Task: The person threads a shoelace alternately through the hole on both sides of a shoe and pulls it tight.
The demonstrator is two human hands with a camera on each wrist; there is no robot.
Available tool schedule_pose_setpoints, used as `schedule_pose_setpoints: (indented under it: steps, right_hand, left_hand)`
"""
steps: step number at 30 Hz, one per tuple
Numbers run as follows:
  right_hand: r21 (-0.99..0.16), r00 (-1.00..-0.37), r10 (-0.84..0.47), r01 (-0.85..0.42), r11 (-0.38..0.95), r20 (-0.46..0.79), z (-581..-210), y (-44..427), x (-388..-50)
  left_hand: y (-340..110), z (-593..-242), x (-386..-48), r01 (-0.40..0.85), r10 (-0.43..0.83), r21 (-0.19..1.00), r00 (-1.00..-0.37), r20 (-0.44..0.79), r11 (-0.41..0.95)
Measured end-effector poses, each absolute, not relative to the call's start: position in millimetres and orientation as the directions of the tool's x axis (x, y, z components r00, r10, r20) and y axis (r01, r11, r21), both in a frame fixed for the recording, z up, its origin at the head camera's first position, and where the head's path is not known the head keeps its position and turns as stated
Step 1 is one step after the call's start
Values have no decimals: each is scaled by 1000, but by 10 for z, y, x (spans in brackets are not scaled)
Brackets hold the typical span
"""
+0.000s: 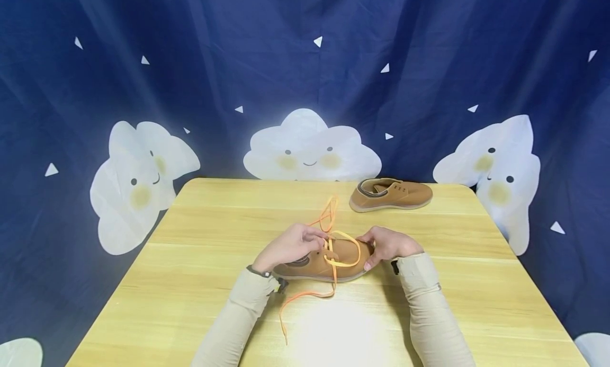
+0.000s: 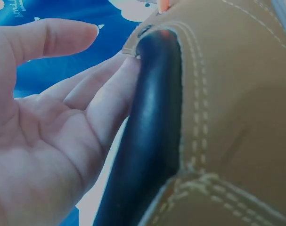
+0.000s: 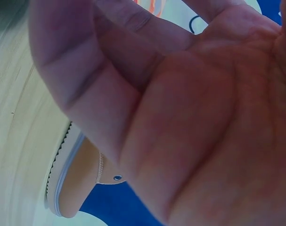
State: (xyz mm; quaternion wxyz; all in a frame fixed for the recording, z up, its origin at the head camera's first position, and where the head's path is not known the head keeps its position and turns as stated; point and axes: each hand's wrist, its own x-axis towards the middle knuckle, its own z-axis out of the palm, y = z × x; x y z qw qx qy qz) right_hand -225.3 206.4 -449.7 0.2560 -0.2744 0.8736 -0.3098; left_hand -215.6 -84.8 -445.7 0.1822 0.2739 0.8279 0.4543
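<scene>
A brown shoe (image 1: 310,267) stands on the table with its toe to the right. Through its eyelets runs an orange-yellow lace (image 1: 359,252), with one loop over the toe, one tail beyond the shoe and another trailing toward the front. My left hand (image 1: 293,245) is at the eyelets; in the left wrist view its fairly straight fingers touch the edge by the shoe's dark padded collar (image 2: 154,103), thumb held apart. The toe is gripped by my right hand (image 1: 392,243), thumb on the near side and fingers beyond. In the right wrist view, the palm (image 3: 190,117) hides the toe.
A second brown shoe (image 1: 400,196), with no lace visible in it, stands at the table's back edge, right of centre. Behind the wooden table (image 1: 200,224) hangs a dark blue curtain (image 1: 305,65) with white clouds. Bright glare lies on the near tabletop.
</scene>
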Motion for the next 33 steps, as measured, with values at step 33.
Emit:
schedule_pose_setpoints:
  steps: [33]
  right_hand:
    - [-669,-740,-613,-310,676,-276,-4508,2061,-2247]
  left_hand:
    - [-1036,-4179,-2085,81,458,994,-888,41,68]
